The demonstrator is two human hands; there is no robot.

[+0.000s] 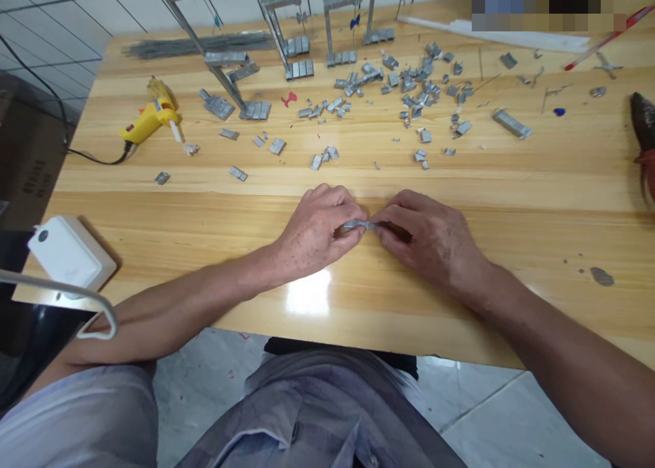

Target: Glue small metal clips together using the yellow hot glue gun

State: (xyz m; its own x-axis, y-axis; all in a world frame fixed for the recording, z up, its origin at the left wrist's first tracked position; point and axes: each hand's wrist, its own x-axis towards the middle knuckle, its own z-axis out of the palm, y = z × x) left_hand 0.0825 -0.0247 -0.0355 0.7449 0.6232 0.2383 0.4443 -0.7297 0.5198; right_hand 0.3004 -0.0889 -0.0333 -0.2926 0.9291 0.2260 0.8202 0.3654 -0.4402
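Note:
My left hand (327,222) is closed, pinching one end of a small grey strip of staples (364,224) between thumb and fingers. The other end sits in the closed fingertips of my right hand (430,232). Both hands meet just above the wooden table, with the strip level between them. Parts of it are hidden behind my fingers. Beyond my hands lie loose staple pieces (277,146), some joined in short blocks, others broken into small bits.
Several upright frames built of staples (253,110) stand at the back. A yellow glue gun (151,119) lies left, its cord over the edge. A white box-shaped device (74,255) is at the left front. A red pen (608,39) and a longer staple block (512,123) lie right.

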